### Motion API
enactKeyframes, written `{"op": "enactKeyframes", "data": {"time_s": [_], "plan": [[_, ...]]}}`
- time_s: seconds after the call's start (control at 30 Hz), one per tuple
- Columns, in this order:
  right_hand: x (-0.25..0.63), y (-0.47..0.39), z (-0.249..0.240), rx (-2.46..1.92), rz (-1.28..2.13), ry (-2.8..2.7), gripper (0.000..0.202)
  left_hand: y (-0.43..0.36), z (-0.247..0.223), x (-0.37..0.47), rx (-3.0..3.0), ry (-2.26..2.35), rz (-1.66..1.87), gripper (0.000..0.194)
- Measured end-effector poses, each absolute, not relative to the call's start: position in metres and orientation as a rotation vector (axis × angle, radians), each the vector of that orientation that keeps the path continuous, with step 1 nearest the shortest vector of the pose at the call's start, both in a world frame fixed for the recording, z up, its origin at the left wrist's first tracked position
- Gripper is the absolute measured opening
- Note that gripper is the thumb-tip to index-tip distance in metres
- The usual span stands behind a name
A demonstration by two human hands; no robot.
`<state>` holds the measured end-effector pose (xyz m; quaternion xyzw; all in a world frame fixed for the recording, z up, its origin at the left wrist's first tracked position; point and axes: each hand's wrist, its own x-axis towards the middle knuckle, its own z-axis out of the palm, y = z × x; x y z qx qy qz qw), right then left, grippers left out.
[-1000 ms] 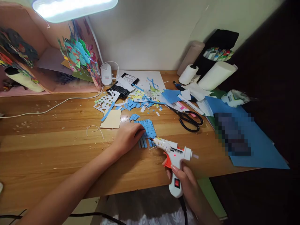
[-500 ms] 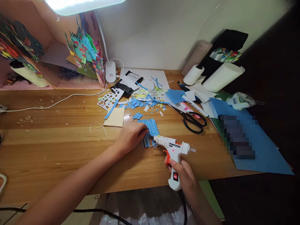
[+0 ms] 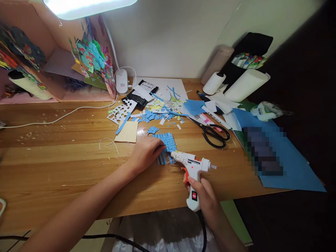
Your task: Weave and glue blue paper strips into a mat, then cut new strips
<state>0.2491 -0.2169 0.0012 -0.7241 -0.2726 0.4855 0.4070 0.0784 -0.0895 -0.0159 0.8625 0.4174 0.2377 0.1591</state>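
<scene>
**Blue brick-patterned paper panel (image 3: 171, 140), hot-glue gun (image 3: 193, 165) at its near corner**

Near the desk's front edge, the right hand (image 3: 206, 196) wraps the gun's grip. Just beyond, the panel lies on the desk (image 3: 126, 201), strips splayed along its near side. Over its left part the left hand (image 3: 145, 150) bends, fingers narrow; whether they pinch it, I cannot tell. Crumb-dotted desktop stretches left; scissors (image 3: 207, 130) lie rightward, paper scraps (image 3: 151, 116) beyond.
</scene>
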Motion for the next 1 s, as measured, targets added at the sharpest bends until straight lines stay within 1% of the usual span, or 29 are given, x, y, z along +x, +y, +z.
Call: {"op": "enactKeyframes", "data": {"time_s": [0.23,0.33,0.53,0.8,1.0], "plan": [[0.25,-0.218,0.001,-1.75,1.273,-0.603,0.029,-0.092,-0.013,0.078,2.477,1.149,0.639,0.015],[0.256,-0.217,0.0,-1.609,1.278,-0.508,0.026,-0.093,-0.013,0.077,2.485,1.111,0.618,0.016],[0.276,-0.2,-0.007,-1.376,1.235,-0.606,0.024,-0.095,-0.015,0.078,2.512,1.087,0.62,0.016],[0.271,-0.186,-0.011,-1.333,1.147,-0.588,0.024,-0.096,-0.012,0.078,2.459,1.018,0.612,0.016],[0.272,-0.188,-0.014,-1.288,1.194,-0.575,0.026,-0.096,-0.003,0.076,2.422,0.947,0.542,0.022]]}}
